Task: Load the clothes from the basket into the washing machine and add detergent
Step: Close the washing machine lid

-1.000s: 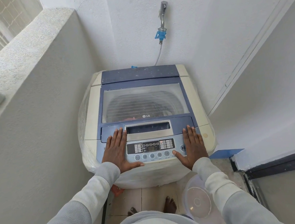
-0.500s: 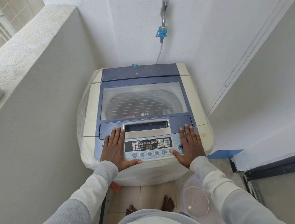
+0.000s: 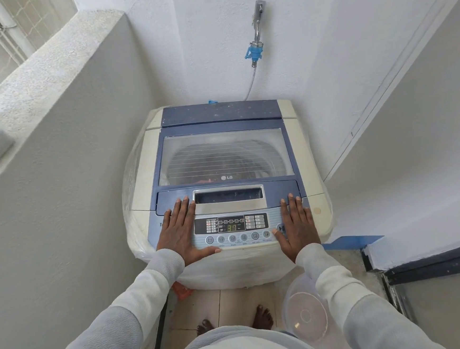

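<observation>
The washing machine (image 3: 226, 191) stands right in front of you, wedged into the corner, and its lid (image 3: 224, 157) is shut. Through the clear window you can make out dim clothes (image 3: 224, 163) in the drum, with a scrap of red showing at the near edge; no more detail can be told.

Your left hand (image 3: 179, 234) lies flat and open on the machine's front edge, palm down, fingers spread and gripping nothing. Its fingertips reach the blue strip of the lid, and its thumb runs along the lower rim of the control panel (image 3: 234, 230). Your right hand (image 3: 296, 225) lies the same way on the other side, open and flat, holding nothing, with the thumb touching the start button (image 3: 281, 228).

Between your two hands the panel's display (image 3: 231, 227) is lit with yellow-green digits, above a row of round buttons (image 3: 238, 237). Just beyond your fingertips, between the hands, sits the silver lid handle (image 3: 228, 199).

Below your right wrist a clear plastic basket (image 3: 306, 314) stands on the tiled floor (image 3: 206, 305), near your bare feet (image 3: 262, 316). Far beyond your right hand, a tap (image 3: 257, 20) on the wall (image 3: 309, 44) feeds a hose (image 3: 251, 84) that runs down behind the machine. To the outside of your left hand rises a low wall (image 3: 57, 160).
</observation>
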